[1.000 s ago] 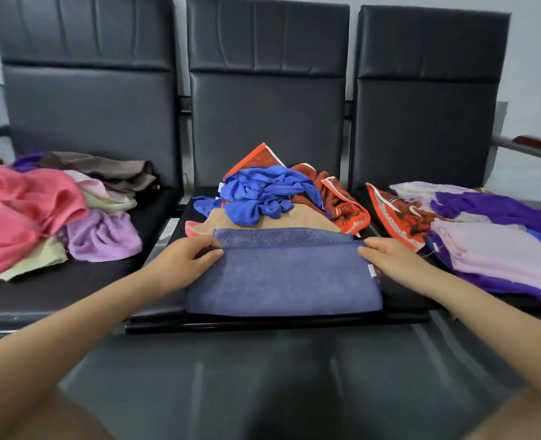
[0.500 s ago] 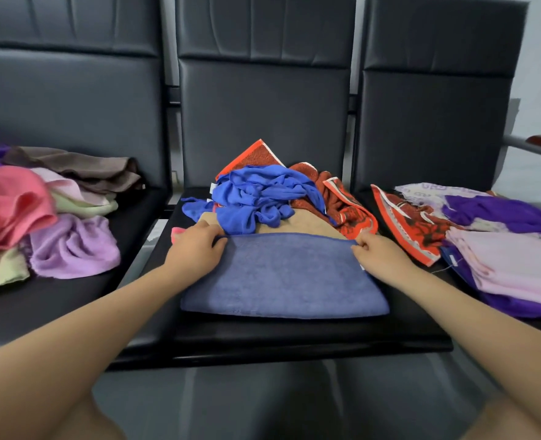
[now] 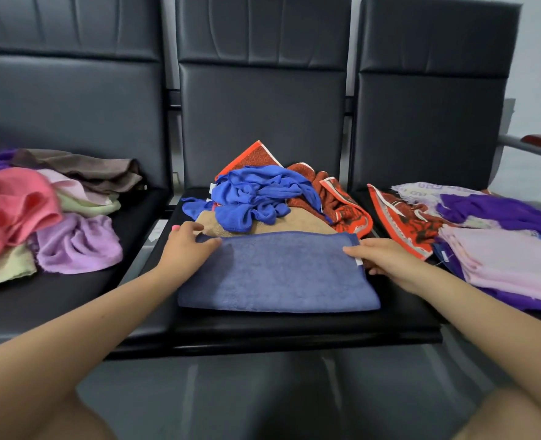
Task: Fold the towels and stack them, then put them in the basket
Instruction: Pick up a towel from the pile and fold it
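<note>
A slate-blue towel (image 3: pixel 278 277) lies folded in half on the middle seat (image 3: pixel 294 328), its fold toward me. My left hand (image 3: pixel 188 247) holds its far left corner, thumb on top and fingers behind the edge. My right hand (image 3: pixel 386 258) pinches the right edge near the white label, thumb on top and fingers beneath. Behind the towel lie a tan towel (image 3: pixel 297 222), a crumpled bright blue towel (image 3: pixel 256 198) and an orange-red patterned towel (image 3: pixel 342 204). No basket is in view.
The left seat holds a loose heap of pink (image 3: pixel 11 204), lilac (image 3: pixel 78 244), pale green and brown towels. The right seat carries flatter pale pink (image 3: pixel 510 262), purple (image 3: pixel 501 214) and red patterned towels (image 3: pixel 402 223). Black seat backs rise behind; grey floor lies below.
The towel's near edge was carried over to the far edge, leaving it folded in half. Both hands now sit at its far corners, and the view has shifted closer.
</note>
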Demonstrator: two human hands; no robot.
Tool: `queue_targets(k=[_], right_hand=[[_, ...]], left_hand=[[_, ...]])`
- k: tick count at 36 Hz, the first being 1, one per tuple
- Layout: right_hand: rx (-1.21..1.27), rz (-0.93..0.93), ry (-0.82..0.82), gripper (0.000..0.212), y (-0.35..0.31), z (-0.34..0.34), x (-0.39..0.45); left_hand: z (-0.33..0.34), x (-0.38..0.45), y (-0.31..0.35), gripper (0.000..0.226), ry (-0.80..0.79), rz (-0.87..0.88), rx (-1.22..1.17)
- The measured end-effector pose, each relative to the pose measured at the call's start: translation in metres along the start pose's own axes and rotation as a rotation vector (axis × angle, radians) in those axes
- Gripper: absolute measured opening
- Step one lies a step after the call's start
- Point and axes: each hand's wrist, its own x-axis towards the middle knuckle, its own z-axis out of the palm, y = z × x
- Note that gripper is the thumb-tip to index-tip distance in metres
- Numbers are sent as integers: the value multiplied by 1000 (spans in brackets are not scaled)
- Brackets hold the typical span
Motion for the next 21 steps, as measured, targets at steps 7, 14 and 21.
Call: queue_targets(k=[7,14,21], right_hand=[[-127,1,-66,14,-1,2,-27],[216,28,59,14,-7,7,-44],[309,8,302,9,-20,0,-54]], left_hand=[[-17,-18,-5,33,-127,-222,-216],[-20,-41,1,3,-280,-253,-334],[-8,-50,17,15,-358,-208,-355]])
